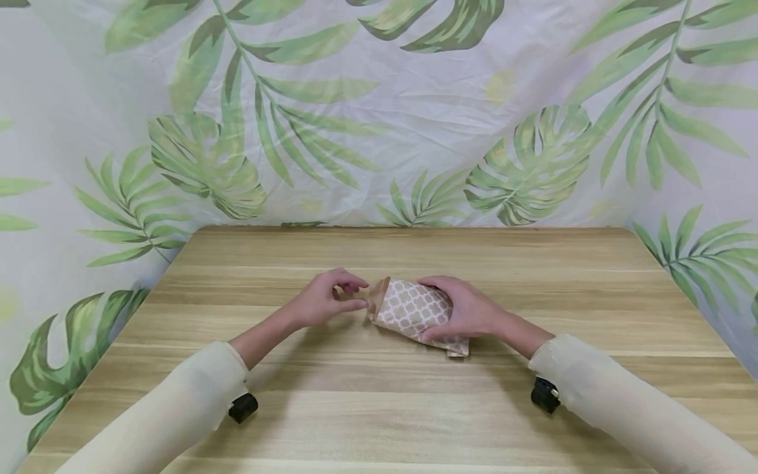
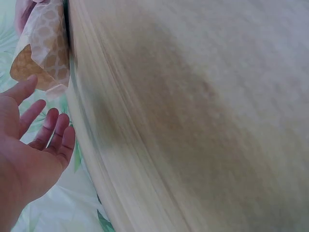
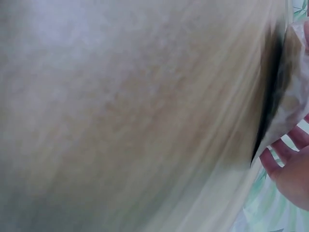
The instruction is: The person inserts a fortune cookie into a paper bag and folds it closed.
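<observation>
A brown paper bag (image 1: 410,308) with a white lattice pattern lies on its side in the middle of the table, its plain brown mouth facing left. My right hand (image 1: 474,309) grips the bag across its body, thumb on the near side and fingers over the far side. At the mouth end is my left hand (image 1: 328,297), fingers loosely bent and holding nothing. In the left wrist view the left thumb tip overlaps the edge of the mouth, where the brown inside shows. The right wrist view catches only part of the bag (image 3: 289,99) under the right fingers.
The wooden table (image 1: 379,421) runs back to a hanging cloth (image 1: 414,112) printed with green leaves, which also covers both sides. A small black device (image 1: 243,408) sits under the left sleeve cuff, another (image 1: 545,395) under the right.
</observation>
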A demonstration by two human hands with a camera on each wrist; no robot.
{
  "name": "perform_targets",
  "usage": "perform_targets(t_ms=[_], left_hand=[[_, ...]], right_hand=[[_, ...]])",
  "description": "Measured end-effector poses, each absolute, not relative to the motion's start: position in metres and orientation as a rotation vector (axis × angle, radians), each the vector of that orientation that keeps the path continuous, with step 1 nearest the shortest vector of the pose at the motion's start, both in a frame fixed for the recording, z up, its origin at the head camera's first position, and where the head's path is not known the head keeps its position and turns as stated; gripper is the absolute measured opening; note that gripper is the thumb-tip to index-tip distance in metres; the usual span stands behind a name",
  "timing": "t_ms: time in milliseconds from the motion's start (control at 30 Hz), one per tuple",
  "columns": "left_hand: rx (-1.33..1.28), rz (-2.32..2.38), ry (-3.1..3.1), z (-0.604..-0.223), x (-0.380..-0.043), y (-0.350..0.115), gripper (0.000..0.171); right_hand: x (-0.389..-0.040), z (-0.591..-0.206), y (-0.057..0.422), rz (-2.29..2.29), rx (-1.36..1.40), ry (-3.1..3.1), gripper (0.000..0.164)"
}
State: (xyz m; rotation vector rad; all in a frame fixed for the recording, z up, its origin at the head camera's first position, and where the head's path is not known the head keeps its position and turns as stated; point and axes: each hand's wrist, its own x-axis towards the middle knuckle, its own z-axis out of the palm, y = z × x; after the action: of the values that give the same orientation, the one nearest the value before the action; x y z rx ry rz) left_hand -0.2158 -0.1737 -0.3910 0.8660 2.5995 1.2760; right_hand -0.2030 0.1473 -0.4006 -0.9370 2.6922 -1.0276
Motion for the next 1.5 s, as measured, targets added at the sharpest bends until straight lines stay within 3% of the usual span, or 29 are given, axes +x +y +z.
perform_targets(t_ms=[767, 1500], left_hand=[[0.727, 1.214, 2.587, -0.390, -0.214, -0.166, 0.028], [0.551, 1.356, 2.381, -0.388, -0.213, -0.127, 0.058]], right_hand=[[-0.199, -0.389, 0.165, -1.033, -0.762, 2.706, 0.077], [-0.202, -0.391, 0.150, -1.352, -0.437, 2.495, 0.078]])
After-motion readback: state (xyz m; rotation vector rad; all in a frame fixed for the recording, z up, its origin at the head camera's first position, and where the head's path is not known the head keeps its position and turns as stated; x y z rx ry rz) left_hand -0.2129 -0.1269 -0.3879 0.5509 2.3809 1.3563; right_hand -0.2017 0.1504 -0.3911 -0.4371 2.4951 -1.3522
